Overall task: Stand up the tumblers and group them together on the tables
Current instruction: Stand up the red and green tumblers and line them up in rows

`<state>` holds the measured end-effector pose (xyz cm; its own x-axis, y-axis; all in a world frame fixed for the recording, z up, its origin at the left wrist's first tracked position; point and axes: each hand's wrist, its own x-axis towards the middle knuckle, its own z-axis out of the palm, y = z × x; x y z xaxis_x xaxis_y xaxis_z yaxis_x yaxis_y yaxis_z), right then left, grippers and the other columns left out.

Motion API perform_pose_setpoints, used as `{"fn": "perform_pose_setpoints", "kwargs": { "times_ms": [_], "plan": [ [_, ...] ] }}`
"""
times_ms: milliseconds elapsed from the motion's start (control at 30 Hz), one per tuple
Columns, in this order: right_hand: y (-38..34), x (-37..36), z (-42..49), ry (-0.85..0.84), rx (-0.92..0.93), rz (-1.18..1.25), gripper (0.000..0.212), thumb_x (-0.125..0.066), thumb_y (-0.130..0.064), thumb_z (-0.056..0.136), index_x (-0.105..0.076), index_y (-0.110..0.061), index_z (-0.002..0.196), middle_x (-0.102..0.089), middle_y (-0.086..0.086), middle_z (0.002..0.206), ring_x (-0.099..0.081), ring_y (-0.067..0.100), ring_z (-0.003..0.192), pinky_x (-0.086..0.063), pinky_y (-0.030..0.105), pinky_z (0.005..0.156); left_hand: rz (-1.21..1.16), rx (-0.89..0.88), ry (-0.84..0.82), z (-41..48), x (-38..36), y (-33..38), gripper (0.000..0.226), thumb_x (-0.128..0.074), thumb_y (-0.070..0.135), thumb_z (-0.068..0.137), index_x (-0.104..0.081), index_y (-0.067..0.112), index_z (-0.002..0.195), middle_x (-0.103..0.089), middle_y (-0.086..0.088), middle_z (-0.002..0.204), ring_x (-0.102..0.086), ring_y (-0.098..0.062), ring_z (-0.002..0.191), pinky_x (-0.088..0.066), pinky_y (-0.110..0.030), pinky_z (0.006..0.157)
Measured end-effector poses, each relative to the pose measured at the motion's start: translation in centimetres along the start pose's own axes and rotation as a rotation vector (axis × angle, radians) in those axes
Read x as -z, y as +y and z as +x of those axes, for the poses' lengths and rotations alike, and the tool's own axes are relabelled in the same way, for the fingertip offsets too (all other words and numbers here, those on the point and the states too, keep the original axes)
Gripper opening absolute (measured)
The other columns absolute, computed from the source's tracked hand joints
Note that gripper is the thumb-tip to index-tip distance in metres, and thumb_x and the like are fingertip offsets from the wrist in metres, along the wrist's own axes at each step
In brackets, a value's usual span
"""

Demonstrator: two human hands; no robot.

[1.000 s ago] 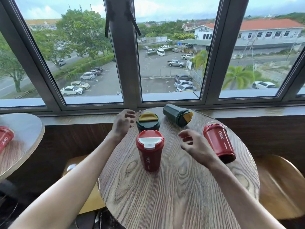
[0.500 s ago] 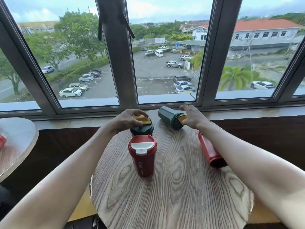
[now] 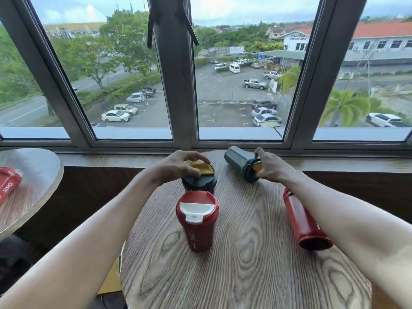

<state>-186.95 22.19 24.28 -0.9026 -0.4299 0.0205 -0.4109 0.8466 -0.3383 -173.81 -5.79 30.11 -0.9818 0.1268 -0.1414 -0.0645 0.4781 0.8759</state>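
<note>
On the round wooden table (image 3: 245, 275) a red tumbler with a white lid (image 3: 197, 221) stands upright in the middle. Right behind it stands a dark green tumbler with a yellow lid (image 3: 201, 179); my left hand (image 3: 178, 165) rests over its lid with fingers curled on it. A second green tumbler (image 3: 239, 162) lies on its side at the back, and my right hand (image 3: 270, 166) grips its lid end. Another red tumbler (image 3: 305, 221) lies on its side at the right, partly hidden under my right forearm.
A second round table (image 3: 33, 186) stands at the left with a red tumbler (image 3: 9, 184) lying on it at the frame edge. A wooden sill and window frame (image 3: 176, 85) run just behind both tables. A yellow stool seat (image 3: 111, 279) shows below the gap.
My right hand went from the table's middle to the lying green tumbler and closed on its lid end. My left hand moved onto the standing green tumbler's lid.
</note>
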Motion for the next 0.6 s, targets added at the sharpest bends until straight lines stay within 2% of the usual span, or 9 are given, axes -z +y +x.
{"fn": "perform_pose_setpoints", "kwargs": {
  "times_ms": [100, 233, 367, 433, 467, 533, 600],
  "plan": [
    [-0.2, -0.1, -0.1, 0.060, 0.029, 0.031, 0.063, -0.081, -0.031, 0.070, -0.042, -0.016, 0.117, -0.060, 0.011, 0.107, -0.058, 0.029, 0.091, -0.051, 0.043, 0.078, -0.018, 0.010, -0.010, 0.2, 0.1, -0.2, 0.050, -0.069, 0.013, 0.061, -0.073, 0.016, 0.111, -0.060, -0.016, 0.125, -0.055, -0.023, 0.104, -0.045, -0.022, 0.081],
    [-1.1, 1.1, -0.2, 0.094, 0.070, 0.084, 0.064, -0.079, -0.031, 0.069, -0.050, -0.013, 0.123, -0.061, 0.009, 0.106, -0.057, 0.026, 0.093, -0.044, 0.036, 0.075, -0.025, 0.024, -0.028, 0.1, 0.1, -0.1, 0.046, -0.069, 0.013, 0.062, -0.073, 0.021, 0.107, -0.061, -0.009, 0.111, -0.054, -0.021, 0.101, -0.045, -0.022, 0.079],
    [-2.5, 2.7, -0.6, 0.078, 0.108, 0.104, 0.059, -0.077, -0.033, 0.067, -0.057, -0.012, 0.118, -0.062, 0.006, 0.108, -0.056, 0.023, 0.096, -0.046, 0.035, 0.080, -0.026, 0.040, -0.043, 0.0, 0.2, 0.3, 0.043, -0.070, 0.013, 0.063, -0.073, 0.024, 0.104, -0.060, -0.005, 0.107, -0.055, -0.021, 0.100, -0.047, -0.022, 0.074],
    [-3.4, 3.8, -0.6, 0.050, 0.124, 0.090, 0.053, -0.077, -0.035, 0.065, -0.063, -0.011, 0.111, -0.066, 0.007, 0.103, -0.060, 0.025, 0.092, -0.052, 0.039, 0.079, -0.032, 0.036, -0.056, -0.1, 0.2, 0.4, 0.042, -0.070, 0.012, 0.063, -0.073, 0.023, 0.104, -0.062, -0.006, 0.106, -0.057, -0.021, 0.097, -0.048, -0.020, 0.071],
    [-3.8, 4.5, -0.6, 0.030, 0.131, 0.072, 0.048, -0.077, -0.036, 0.064, -0.066, -0.012, 0.104, -0.067, 0.008, 0.098, -0.061, 0.025, 0.087, -0.052, 0.038, 0.074, -0.037, 0.034, -0.060, -0.1, 0.3, 0.4, 0.042, -0.070, 0.012, 0.063, -0.073, 0.023, 0.104, -0.063, -0.007, 0.106, -0.058, -0.020, 0.096, -0.049, -0.019, 0.070],
    [-4.8, 5.9, -0.7, -0.033, 0.132, 0.028, 0.033, -0.077, -0.036, 0.064, -0.067, -0.015, 0.087, -0.066, 0.005, 0.083, -0.059, 0.022, 0.076, -0.046, 0.032, 0.061, -0.037, 0.038, -0.068, 0.0, 0.4, 0.4, 0.042, -0.071, 0.011, 0.064, -0.074, 0.023, 0.104, -0.064, -0.009, 0.108, -0.059, -0.020, 0.095, -0.051, -0.019, 0.067],
    [-5.9, 7.2, -0.9, -0.112, 0.144, -0.008, 0.031, -0.074, -0.038, 0.065, -0.068, -0.012, 0.080, -0.062, 0.004, 0.075, -0.054, 0.020, 0.069, -0.040, 0.030, 0.058, -0.019, 0.043, -0.080, 0.1, 0.7, 0.6, 0.040, -0.073, 0.008, 0.069, -0.074, 0.023, 0.105, -0.064, -0.007, 0.110, -0.058, -0.020, 0.093, -0.050, -0.017, 0.061]
  ]
}}
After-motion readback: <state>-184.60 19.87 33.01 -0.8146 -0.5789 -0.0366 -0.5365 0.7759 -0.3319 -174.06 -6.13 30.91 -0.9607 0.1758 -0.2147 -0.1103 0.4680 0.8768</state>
